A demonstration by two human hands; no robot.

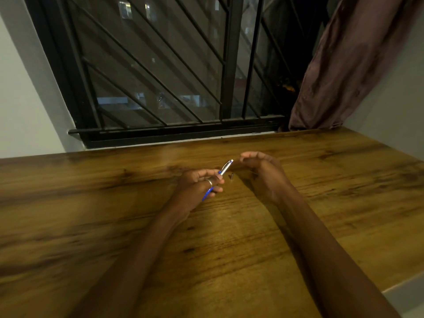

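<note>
My left hand [199,183] grips a blue and silver pen [224,169] over the wooden table [114,214]. The pen slants up to the right, its silver end pointing toward my right hand. A ring sits on one left finger. A small silver pen part [231,176] lies on the table just right of the pen. My right hand [261,171] hovers a little to the right, its fingers loosely curled toward the pen's end and holding nothing I can see.
A black barred window [160,76] runs along the table's far edge, with a dark brown curtain [344,65] hanging at the back right. The table's right edge [394,285] cuts in near my right forearm. A white wall stands at the left.
</note>
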